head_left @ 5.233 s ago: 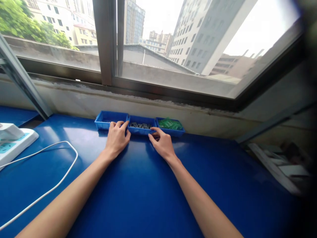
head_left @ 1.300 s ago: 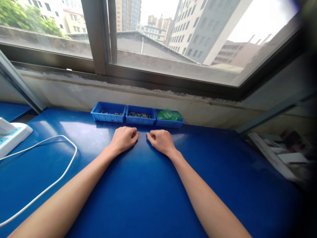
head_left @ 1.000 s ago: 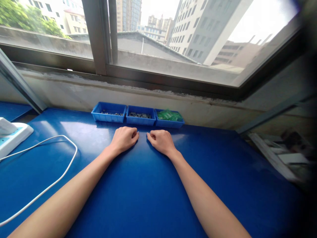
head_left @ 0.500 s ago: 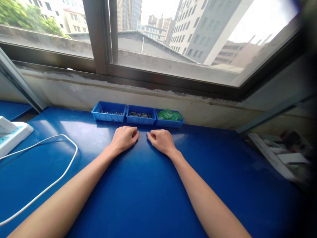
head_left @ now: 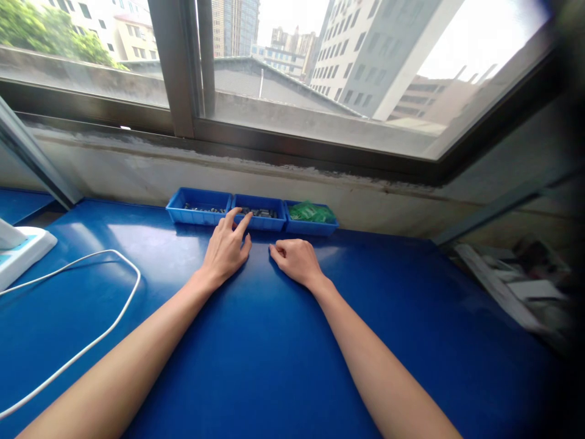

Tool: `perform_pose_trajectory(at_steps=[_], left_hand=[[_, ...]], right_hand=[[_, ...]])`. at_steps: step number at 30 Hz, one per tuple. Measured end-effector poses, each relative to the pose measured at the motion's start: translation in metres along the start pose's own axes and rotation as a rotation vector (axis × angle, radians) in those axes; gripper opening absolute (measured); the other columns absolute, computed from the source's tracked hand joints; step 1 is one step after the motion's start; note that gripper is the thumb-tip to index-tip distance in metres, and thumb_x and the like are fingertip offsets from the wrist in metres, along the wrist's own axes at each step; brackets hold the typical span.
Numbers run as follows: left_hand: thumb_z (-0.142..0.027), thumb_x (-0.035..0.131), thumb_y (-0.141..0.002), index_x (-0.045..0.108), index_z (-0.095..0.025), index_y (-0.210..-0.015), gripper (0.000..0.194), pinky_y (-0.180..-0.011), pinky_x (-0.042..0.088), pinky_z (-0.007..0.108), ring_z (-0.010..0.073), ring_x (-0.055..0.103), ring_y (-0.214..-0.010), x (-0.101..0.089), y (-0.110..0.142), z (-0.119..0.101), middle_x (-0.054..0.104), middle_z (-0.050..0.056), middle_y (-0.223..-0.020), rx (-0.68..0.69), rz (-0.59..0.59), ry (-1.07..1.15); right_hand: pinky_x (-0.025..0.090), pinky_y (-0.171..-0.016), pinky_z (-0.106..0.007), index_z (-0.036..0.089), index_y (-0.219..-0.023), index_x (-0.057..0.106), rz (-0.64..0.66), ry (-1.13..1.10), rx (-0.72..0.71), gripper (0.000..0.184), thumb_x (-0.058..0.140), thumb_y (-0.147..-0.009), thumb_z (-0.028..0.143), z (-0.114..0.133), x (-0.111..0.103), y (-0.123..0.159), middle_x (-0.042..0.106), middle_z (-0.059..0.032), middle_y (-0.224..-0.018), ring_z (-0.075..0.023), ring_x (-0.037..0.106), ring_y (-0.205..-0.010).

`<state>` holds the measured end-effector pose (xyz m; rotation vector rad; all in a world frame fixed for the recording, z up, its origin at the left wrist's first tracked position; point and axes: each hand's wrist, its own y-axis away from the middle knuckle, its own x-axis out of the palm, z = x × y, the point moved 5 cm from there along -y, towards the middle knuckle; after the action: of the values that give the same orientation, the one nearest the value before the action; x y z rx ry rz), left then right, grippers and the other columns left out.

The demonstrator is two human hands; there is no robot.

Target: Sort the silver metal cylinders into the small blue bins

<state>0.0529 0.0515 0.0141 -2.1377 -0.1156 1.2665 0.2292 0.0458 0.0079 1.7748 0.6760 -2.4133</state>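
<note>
My left hand is open, its fingers spread and reaching over the near edge of the blue bins, with nothing held. Its fingertips overlap the near wall of the middle blue bin, which holds small metal parts. The left blue bin contains small metal pieces, too small to name. My right hand rests as a loose fist on the table, apart from the bins, and nothing shows in it. Ahead of that hand, the right blue bin holds crumpled green plastic.
A white cable loops over the blue table on the left, near a white power strip. Behind the bins run a wall and a window frame. Papers and blurred items lie at the right.
My left hand has opened from a fist and stretched its fingers forward to the bins. My right hand stays closed in the same place. The view has shifted slightly.
</note>
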Motion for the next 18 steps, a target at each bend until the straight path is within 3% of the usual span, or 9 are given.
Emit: perform_pose_trajectory(at_steps=[6, 10, 18], left_hand=[[-0.018, 0.046, -0.092, 0.04, -0.017, -0.147, 0.055, -0.105, 0.042, 0.046, 0.0308, 0.044, -0.124, 0.007, -0.002, 0.005, 0.045, 0.016, -0.14, 0.026, 0.031, -0.012], [-0.018, 0.047, -0.093, 0.048, -0.019, -0.14, 0.047, -0.104, 0.044, 0.044, 0.028, 0.047, -0.118, 0.005, -0.004, 0.007, 0.05, 0.014, -0.13, 0.018, 0.005, 0.028], [-0.019, 0.055, -0.09, 0.061, -0.022, -0.116, 0.027, -0.095, 0.049, 0.04, 0.025, 0.054, -0.102, -0.008, -0.007, 0.007, 0.056, 0.009, -0.107, -0.04, -0.002, 0.051]], right_hand=[[0.021, -0.055, -0.028, 0.02, -0.056, 0.053, -0.013, -0.002, -0.001, 0.038, 0.052, -0.091, 0.034, 0.0, 0.0, -0.001, 0.064, -0.0015, -0.059, -0.0131, 0.051, -0.052], [0.023, -0.055, -0.028, 0.02, -0.056, 0.054, -0.027, -0.004, 0.032, 0.038, 0.052, -0.091, 0.036, -0.001, 0.0, 0.0, 0.065, -0.0021, -0.061, -0.0139, 0.054, -0.054], [0.03, -0.057, -0.027, 0.021, -0.062, 0.055, -0.198, -0.083, 0.155, 0.042, 0.05, -0.093, 0.048, -0.007, -0.011, 0.001, 0.066, -0.0024, -0.065, -0.015, 0.058, -0.059]])
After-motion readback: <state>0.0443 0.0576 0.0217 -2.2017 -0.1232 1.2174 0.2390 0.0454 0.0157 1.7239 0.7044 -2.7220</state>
